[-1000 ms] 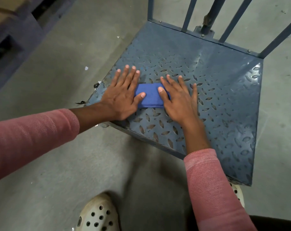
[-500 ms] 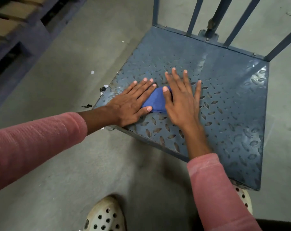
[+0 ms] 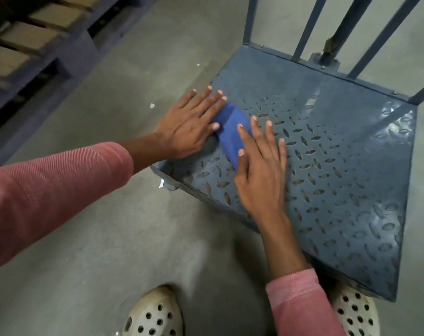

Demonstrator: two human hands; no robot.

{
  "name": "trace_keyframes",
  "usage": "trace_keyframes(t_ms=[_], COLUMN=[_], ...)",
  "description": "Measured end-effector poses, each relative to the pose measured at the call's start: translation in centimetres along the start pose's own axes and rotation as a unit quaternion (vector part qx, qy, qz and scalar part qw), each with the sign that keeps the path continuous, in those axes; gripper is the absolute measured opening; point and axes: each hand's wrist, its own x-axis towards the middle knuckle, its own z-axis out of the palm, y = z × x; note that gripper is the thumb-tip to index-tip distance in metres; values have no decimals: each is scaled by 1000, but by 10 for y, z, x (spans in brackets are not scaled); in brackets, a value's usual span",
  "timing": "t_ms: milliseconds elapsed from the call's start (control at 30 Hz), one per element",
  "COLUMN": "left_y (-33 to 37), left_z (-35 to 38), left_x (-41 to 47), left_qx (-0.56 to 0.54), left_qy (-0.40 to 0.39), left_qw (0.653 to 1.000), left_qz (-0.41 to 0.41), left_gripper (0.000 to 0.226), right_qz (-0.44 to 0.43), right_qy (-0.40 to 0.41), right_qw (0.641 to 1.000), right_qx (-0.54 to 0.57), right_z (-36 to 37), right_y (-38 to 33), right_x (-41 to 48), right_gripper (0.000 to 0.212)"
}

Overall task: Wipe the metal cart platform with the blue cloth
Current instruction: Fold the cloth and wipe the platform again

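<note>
A folded blue cloth (image 3: 230,132) lies on the blue-grey metal cart platform (image 3: 339,166), near its left front corner. The platform has a raised tread pattern. My left hand (image 3: 189,124) lies flat with straight fingers on the cloth's left end. My right hand (image 3: 261,163) presses flat on the cloth's right side, fingers spread and straight. Only the strip of cloth between the two hands shows. Both arms wear pink sleeves.
Upright blue bars (image 3: 308,27) rise from the platform's far edge. A dark pallet rack with wooden boards (image 3: 36,44) stands at the upper left. Grey concrete floor (image 3: 109,226) surrounds the cart, with small white scraps (image 3: 152,105). My two pale perforated clogs (image 3: 155,314) stand below.
The cloth has turned from lying across to lying diagonally. My left hand has moved up and away from me; my right hand has come back toward the near edge.
</note>
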Motion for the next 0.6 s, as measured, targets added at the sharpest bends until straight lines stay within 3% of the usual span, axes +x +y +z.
trace_keyframes(t_ms=[100, 233, 367, 433, 533, 600], left_y=[2, 4, 4, 4, -2, -13], left_z=[13, 10, 2, 1, -4, -1], left_x=[-15, 7, 31, 29, 17, 5], left_qx=[-88, -153, -54, -15, -9, 2], left_qy=[-80, -157, -195, -168, -46, -24], left_qw=[992, 976, 979, 984, 995, 993], left_qz=[42, -15, 26, 51, 87, 115], left_gripper=[69, 70, 56, 59, 62, 58], right_qz=[2, 79, 87, 70, 47, 37], right_qy=[-67, -118, -116, -76, -20, -39], right_qw=[997, 987, 984, 989, 994, 994], right_qx=[-34, -81, -106, -105, -92, -90], right_z=[8, 12, 15, 12, 5, 11], right_y=[4, -11, -46, -55, -53, -40], right_x=[-8, -11, -19, -22, -16, -14], right_gripper=[52, 52, 52, 52, 56, 58])
